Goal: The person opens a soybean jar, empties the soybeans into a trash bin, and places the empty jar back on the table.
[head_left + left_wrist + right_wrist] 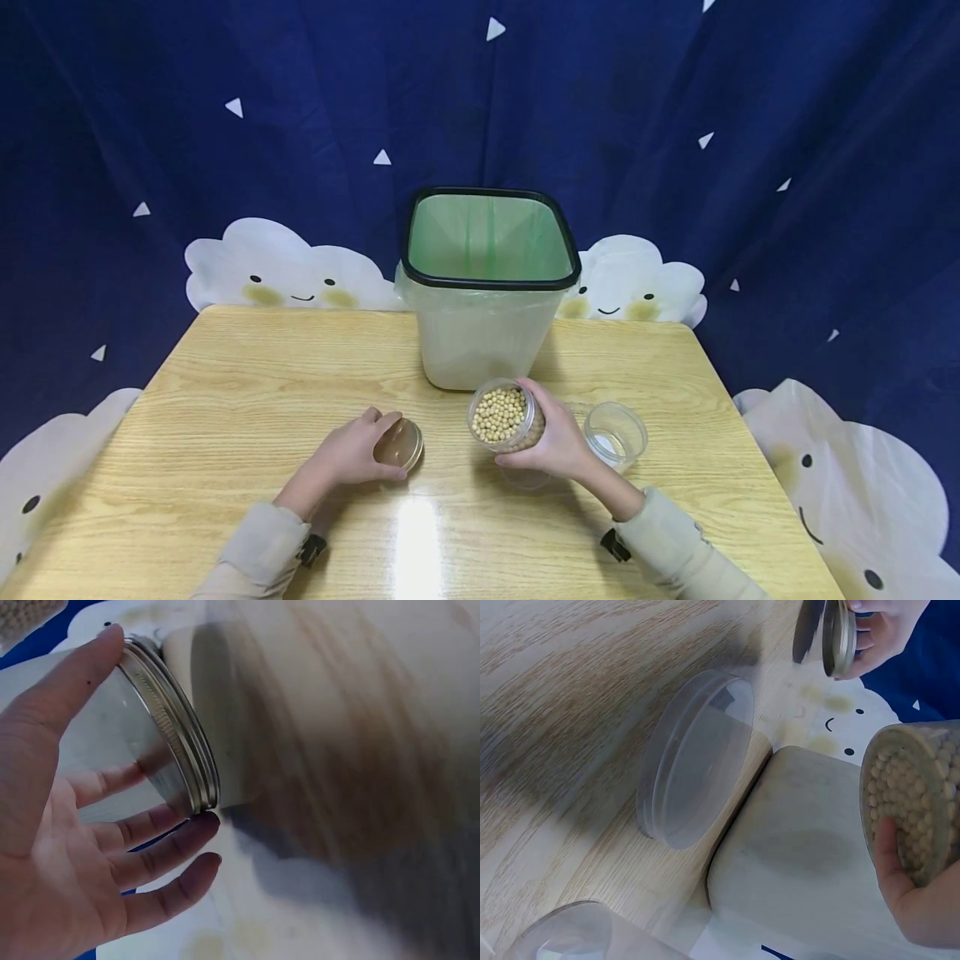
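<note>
My left hand (352,454) grips a round clear lid with a metal rim (398,444) on edge, just above the table. In the left wrist view my thumb and fingers (150,859) clasp that lid (169,735) by its rim. My right hand (558,442) holds an open clear jar of soybeans (504,417), tilted with its mouth towards me, in front of the bin. The right wrist view shows the beans filling the jar (915,799) to its mouth.
A white bin with a black rim and green liner (487,333) stands at the table's middle back. An empty clear cup (617,433) sits right of my right hand. A flat clear lid (697,757) lies on the wooden table (225,392) under the jar.
</note>
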`<state>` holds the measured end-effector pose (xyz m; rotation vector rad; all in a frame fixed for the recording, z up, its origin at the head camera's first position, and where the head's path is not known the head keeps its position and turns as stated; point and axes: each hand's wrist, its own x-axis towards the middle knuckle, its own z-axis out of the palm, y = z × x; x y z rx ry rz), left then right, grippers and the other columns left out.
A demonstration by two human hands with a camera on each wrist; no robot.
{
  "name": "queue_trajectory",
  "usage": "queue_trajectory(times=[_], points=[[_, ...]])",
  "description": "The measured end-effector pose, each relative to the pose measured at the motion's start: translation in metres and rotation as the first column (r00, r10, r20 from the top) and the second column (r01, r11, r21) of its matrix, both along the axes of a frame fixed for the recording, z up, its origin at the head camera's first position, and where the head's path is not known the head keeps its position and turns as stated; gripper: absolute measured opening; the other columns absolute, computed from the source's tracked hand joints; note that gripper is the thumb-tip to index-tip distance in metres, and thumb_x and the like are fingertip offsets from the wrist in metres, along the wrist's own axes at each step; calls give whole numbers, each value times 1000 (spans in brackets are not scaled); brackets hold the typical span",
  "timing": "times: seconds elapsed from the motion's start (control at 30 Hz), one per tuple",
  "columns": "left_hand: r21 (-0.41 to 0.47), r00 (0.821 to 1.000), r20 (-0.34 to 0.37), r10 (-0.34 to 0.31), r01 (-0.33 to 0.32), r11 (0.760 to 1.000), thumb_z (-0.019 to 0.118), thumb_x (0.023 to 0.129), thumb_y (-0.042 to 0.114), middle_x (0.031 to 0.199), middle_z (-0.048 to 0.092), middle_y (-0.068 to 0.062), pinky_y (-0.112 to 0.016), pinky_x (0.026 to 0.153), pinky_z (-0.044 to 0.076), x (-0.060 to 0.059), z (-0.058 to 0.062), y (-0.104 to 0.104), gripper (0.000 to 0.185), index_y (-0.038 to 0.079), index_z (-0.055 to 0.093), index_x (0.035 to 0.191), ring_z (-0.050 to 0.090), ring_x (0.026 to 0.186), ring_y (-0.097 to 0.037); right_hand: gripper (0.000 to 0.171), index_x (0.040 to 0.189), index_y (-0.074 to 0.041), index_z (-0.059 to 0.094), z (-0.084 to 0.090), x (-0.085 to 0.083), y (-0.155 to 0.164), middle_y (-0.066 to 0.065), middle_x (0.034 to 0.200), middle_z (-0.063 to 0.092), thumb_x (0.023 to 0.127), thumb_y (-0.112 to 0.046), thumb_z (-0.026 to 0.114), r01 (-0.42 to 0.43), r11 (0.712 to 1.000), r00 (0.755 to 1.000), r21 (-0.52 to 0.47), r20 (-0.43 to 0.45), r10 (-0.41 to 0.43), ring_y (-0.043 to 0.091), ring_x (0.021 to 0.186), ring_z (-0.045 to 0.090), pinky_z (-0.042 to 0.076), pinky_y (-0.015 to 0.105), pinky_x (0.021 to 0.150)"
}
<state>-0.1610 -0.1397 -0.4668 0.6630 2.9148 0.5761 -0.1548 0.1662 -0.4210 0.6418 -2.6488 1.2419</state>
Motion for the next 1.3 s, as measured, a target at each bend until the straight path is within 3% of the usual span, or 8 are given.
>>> queue_trajectory(times=[0.3, 0.47, 0.67, 0.97, 1.17, 1.3], points=[[-36, 1000, -10, 1, -1, 999, 77, 58, 53, 97, 51, -9, -38, 63, 47, 0, -7, 2, 87, 4, 52, 125, 53, 79, -21, 99, 131, -11, 43, 1, 2, 2, 11, 122, 53, 45, -27, 89, 21, 1000, 1000, 0, 18, -21, 32, 107, 51, 41, 52, 88], [-28, 1000, -17, 20, -20, 999, 75, 63, 52, 107, 52, -15, -45, 66, 49, -1, 0, -1, 84, 4, 50, 128, 56, 88, -30, 99, 131, -13, 42, 4, 3, 3, 12, 120, 53, 45, -27, 89, 40, 999, 999, -1, 20, -40, 33, 105, 52, 42, 52, 86], [28, 997, -65, 31, -29, 999, 71, 72, 47, 118, 51, -23, -51, 66, 49, -4, 17, -3, 77, 4, 47, 131, 55, 97, -38, 99, 132, -13, 41, 8, 4, 6, 13, 118, 54, 46, -27, 89, 51, 999, 998, 2, 30, -51, 34, 104, 53, 43, 52, 85], [136, 988, -152, 42, -21, 990, 70, 74, 45, 116, 53, -18, -46, 63, 49, -13, 47, -5, 73, 7, 47, 131, 59, 89, -34, 99, 131, -12, 42, 8, 5, 9, 13, 116, 55, 46, -27, 89, 62, 998, 998, 1, 30, -62, 34, 102, 52, 43, 52, 84], [257, 966, -251, 64, 3, 966, 72, 74, 39, 117, 54, -14, -43, 65, 48, -20, 70, -5, 71, 7, 46, 132, 59, 88, -25, 99, 131, -10, 41, 8, 4, 10, 14, 116, 55, 46, -25, 89, 42, 999, 999, -19, 22, -42, 34, 103, 53, 43, 51, 85], [340, 946, -307, 107, 4, 940, 73, 74, 36, 116, 56, -13, -45, 70, 48, -28, 83, -4, 71, 5, 46, 131, 59, 90, -26, 98, 131, -10, 41, 7, 3, 10, 14, 115, 55, 46, -26, 89, 39, 999, 999, -17, 12, -39, 34, 102, 53, 43, 52, 84]])
